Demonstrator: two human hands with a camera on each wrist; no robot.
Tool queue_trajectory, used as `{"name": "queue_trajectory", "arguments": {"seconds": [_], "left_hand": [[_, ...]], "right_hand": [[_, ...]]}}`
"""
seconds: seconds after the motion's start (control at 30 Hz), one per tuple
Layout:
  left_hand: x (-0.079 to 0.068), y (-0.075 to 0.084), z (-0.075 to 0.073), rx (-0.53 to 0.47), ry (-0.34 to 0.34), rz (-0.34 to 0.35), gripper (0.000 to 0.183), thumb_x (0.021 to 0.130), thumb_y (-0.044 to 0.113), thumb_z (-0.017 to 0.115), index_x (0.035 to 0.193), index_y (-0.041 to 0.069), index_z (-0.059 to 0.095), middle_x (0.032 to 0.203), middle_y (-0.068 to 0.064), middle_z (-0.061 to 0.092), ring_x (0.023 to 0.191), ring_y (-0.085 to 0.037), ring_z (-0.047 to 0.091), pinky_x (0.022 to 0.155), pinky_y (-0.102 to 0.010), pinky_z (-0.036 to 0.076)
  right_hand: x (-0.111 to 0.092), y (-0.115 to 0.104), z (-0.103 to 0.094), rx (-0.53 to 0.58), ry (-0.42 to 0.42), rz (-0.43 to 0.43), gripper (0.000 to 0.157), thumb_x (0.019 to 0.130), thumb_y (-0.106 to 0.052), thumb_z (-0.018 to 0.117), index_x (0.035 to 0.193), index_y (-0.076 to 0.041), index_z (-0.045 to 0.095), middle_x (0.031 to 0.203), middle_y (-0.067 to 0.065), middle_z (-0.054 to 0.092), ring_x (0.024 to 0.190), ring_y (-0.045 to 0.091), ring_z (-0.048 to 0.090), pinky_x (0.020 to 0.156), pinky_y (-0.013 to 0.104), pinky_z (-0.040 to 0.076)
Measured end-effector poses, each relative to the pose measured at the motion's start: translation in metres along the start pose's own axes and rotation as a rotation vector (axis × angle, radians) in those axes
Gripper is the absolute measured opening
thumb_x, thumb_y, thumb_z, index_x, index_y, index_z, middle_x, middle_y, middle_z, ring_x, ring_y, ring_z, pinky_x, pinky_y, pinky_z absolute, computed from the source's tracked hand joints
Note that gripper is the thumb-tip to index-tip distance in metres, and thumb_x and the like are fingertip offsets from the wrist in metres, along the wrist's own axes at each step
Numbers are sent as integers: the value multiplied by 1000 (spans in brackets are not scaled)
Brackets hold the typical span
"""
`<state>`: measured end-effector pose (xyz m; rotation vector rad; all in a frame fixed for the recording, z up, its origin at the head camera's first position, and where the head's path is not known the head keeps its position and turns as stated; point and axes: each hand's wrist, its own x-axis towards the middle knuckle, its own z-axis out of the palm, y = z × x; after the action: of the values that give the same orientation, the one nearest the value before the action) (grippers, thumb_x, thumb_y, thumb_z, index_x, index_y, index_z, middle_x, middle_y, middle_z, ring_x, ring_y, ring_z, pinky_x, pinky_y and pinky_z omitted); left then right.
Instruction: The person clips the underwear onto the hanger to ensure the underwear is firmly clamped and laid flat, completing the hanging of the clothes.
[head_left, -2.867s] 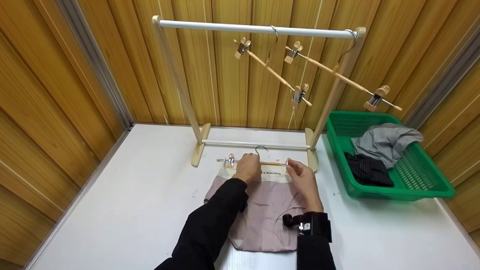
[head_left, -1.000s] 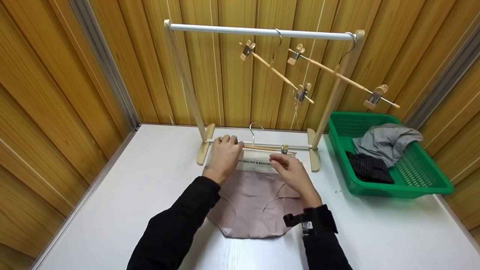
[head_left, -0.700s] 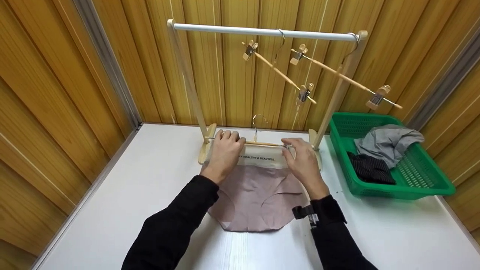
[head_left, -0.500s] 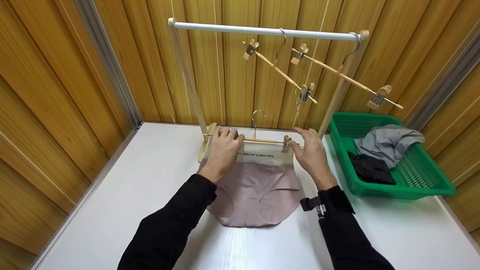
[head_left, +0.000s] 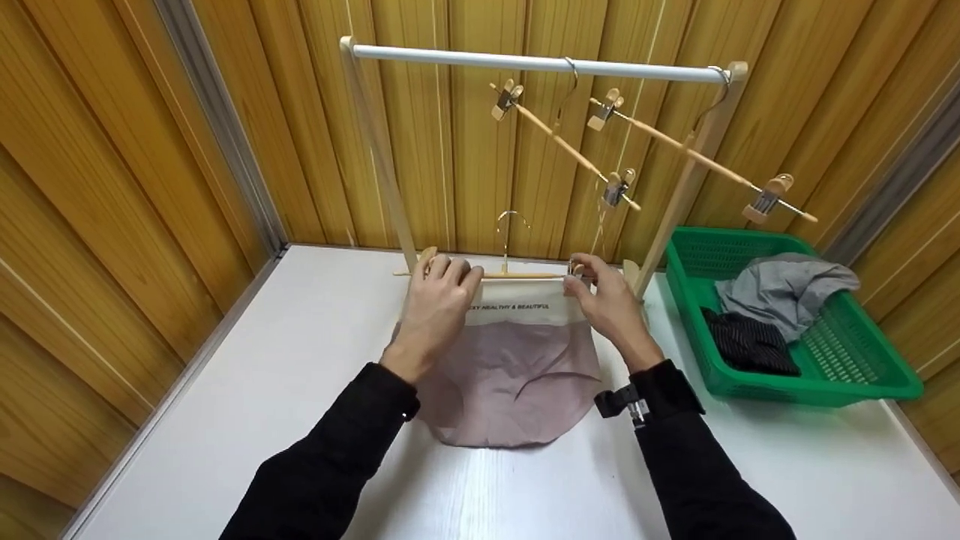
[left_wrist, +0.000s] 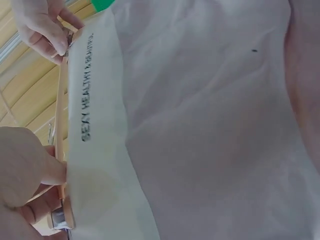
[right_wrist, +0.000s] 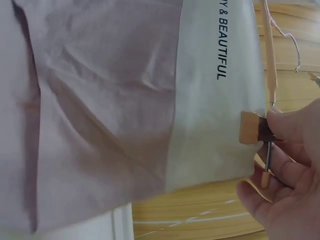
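A pair of mauve underpants [head_left: 517, 375] with a pale printed waistband hangs from a wooden clip hanger [head_left: 525, 276], whose metal hook [head_left: 505, 236] points up. My left hand [head_left: 435, 304] grips the hanger's left part, fingers curled over the bar. Beside those fingers, the left clip [left_wrist: 61, 217] shows in the left wrist view. With thumb and fingers my right hand [head_left: 611, 304] pinches the right clip [right_wrist: 250, 128], which bites the waistband's corner in the right wrist view. Part of the waistband lies hidden behind my left hand in the head view.
A drying rack with a white top rail [head_left: 465, 56] stands behind my hands. Two bare clip hangers, one in the middle [head_left: 566, 146] and one at right [head_left: 705, 161], hang from it. A green basket [head_left: 679, 330] at right holds grey cloth [head_left: 787, 289] and black striped cloth [head_left: 750, 343].
The hanger and underpants have risen and moved back, and the hook has swung upright. My left hand shifted to the hanger's left part. My right hand left the right clip, then pinched it again.
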<state>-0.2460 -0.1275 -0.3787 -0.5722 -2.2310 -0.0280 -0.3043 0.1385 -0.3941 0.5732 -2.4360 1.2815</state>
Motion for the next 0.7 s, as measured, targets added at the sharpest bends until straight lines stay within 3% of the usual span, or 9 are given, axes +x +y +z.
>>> {"name": "queue_trajectory", "arguments": {"seconds": [0.2, 0.3, 0.4, 0.5, 0.6, 0.7], "left_hand": [[-6, -11, -8, -92, 110, 1, 33, 86, -12, 60, 111, 6, 73, 111, -13, 63, 109, -33, 56, 94, -49, 50], [-9, -20, -15, -142, 132, -68, 31, 93, -2, 63, 122, 6, 70, 118, -17, 61, 111, -35, 55, 91, -46, 50], [-13, -27, -24, -173, 100, -198, 45, 97, 23, 70, 136, 3, 61, 119, -20, 63, 109, -37, 57, 90, -47, 50], [-18, -33, -34, -275, 21, -333, 58, 93, 36, 75, 135, -1, 60, 104, -17, 70, 94, -35, 63, 80, -48, 52], [-21, -37, -44, -462, -43, -422, 50, 90, 31, 79, 125, -1, 66, 93, -11, 74, 84, -28, 69, 77, -45, 54], [-24, -41, -51, -656, -49, -471, 43, 88, 21, 81, 122, -1, 67, 94, -8, 75, 86, -21, 71, 80, -40, 56]], "right_hand": [[10, -14, -2, 34, 75, -61, 36, 98, -6, 66, 131, 5, 59, 114, 21, 65, 112, 36, 57, 102, 50, 38], [14, -19, -3, 34, 90, -74, 36, 97, -7, 68, 131, 4, 60, 114, 19, 65, 114, 35, 54, 102, 51, 37], [15, -22, -2, 46, 89, -75, 36, 98, -7, 68, 131, 3, 60, 116, 19, 64, 115, 34, 53, 103, 51, 36], [16, -23, -1, 60, 95, -77, 36, 98, -6, 67, 131, 4, 60, 117, 19, 64, 117, 34, 52, 104, 50, 35], [19, -23, 0, 69, 97, -88, 37, 98, -6, 67, 132, 5, 60, 118, 20, 65, 119, 34, 52, 105, 50, 36], [22, -26, 1, 72, 84, -88, 38, 99, -8, 66, 133, 5, 60, 118, 20, 65, 121, 34, 52, 106, 49, 36]]}}
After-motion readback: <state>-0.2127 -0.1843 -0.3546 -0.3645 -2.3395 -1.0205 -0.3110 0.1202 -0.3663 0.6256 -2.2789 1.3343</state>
